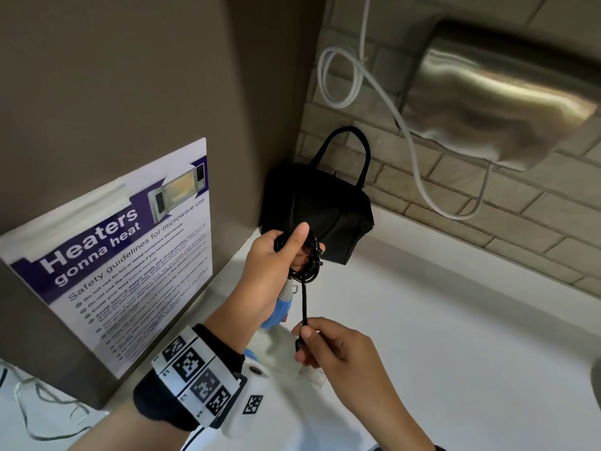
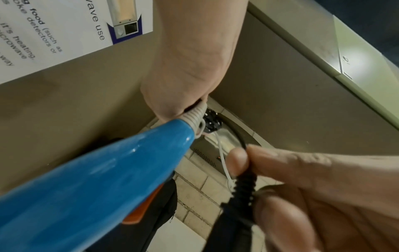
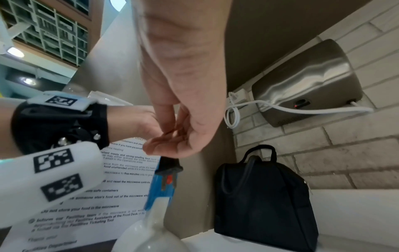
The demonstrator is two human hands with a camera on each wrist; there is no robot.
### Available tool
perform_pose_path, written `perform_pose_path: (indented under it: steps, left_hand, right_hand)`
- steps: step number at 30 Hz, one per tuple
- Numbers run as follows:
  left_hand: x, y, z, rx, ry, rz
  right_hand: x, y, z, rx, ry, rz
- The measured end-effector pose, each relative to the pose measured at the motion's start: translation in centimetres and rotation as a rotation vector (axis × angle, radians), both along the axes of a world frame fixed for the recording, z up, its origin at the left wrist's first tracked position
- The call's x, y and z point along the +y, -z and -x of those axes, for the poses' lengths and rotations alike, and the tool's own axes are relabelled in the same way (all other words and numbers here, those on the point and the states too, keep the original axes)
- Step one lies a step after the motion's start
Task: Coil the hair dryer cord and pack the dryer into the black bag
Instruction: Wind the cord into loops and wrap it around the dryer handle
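Observation:
My left hand (image 1: 292, 252) grips a black cord coil (image 1: 309, 265) above the white counter, thumb on top. The blue hair dryer (image 1: 280, 310) hangs from that hand by its grey strain relief (image 2: 194, 117); its blue handle (image 2: 97, 179) fills the left wrist view. A straight run of cord drops from the coil to my right hand (image 1: 304, 341), which pinches it just above the black plug (image 3: 170, 168). The black bag (image 1: 325, 206) stands in the corner behind the hands, handle up; I cannot tell if it is unzipped. It also shows at the right (image 3: 263, 196).
A steel hand dryer (image 1: 494, 92) hangs on the brick wall at the right, its white cable (image 1: 406, 135) looping down. A microwave safety poster (image 1: 130, 255) covers the brown panel at the left. The white counter (image 1: 455, 320) stretches right. Thin wires (image 1: 42, 411) lie lower left.

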State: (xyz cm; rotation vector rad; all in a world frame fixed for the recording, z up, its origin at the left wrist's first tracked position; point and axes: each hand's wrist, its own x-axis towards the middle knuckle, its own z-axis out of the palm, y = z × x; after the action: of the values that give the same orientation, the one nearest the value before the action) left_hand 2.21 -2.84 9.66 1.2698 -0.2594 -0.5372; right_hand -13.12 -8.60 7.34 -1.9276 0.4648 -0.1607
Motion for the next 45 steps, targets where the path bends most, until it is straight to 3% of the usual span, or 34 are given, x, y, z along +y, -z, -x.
perform_pose_path:
  steps: [8,12,25,34,38,45]
  left_hand:
    - [0.1,0.8,0.4,-0.059,0.113,-0.076]
    - [0.3,0.5,0.5,-0.072,0.156,-0.103]
    - [0.2,0.2,0.7,-0.122,0.066,-0.2]
    - [0.0,0.6,0.6,-0.072,0.035,-0.101]
    - [0.2,0.6,0.3,-0.024,0.097,-0.042]
    - [0.0,0.8,0.3,0.08,0.14,0.021]
  right_hand:
    - [-1.8,-0.2,-1.6,-0.005,0.206,-0.272]
    - [-2.2,-0.2,-2.5,-0.024,0.206,-0.154]
    - [-2.2,-0.5,-2.9,-0.146,0.098,0.063]
    - [-1.9,0.8,-3.4,-0.272,0.149,-0.077]
    - [-1.9,0.9,-3.7,-0.296,0.183,-0.088]
    - [-1.9,0.8,-4.2,-0.305,0.212,-0.32]
